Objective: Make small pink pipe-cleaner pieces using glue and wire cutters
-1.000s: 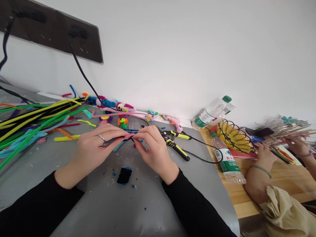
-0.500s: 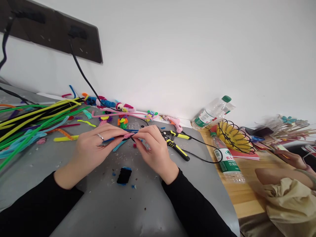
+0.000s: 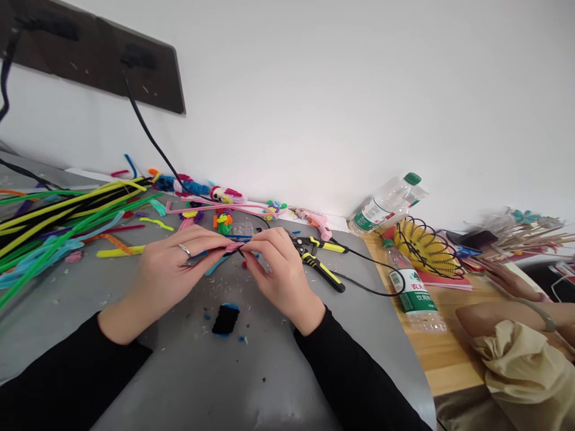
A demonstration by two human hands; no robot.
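Note:
Between the fingertips of both hands is a small pink fuzzy piece [image 3: 232, 246], apparently pipe cleaner, with a dark strand at its right end. My left hand [image 3: 173, 269], with a ring on it, pinches the pink piece from the left. My right hand [image 3: 281, 272] pinches at the dark strand, close against the left fingertips. Fingers hide much of both. Below the hands, a black fuzzy block with blue edges [image 3: 226, 319] lies on the grey mat [image 3: 188, 383]. A light blue pipe cleaner [image 3: 216, 265] lies under the fingertips.
Bundled pipe cleaners [image 3: 67, 221] lie left. Yellow-black pliers [image 3: 321, 263] and a pink glue gun [image 3: 318, 221] lie beyond my right hand. Right of the mat are water bottles [image 3: 415, 299] and a yellow basket [image 3: 424, 245]. Another person's arm [image 3: 507, 317] rests at far right.
My hands keep almost the same pinch, with only slight finger movement. At far right, the other person's arm and hand have shifted a little to the left.

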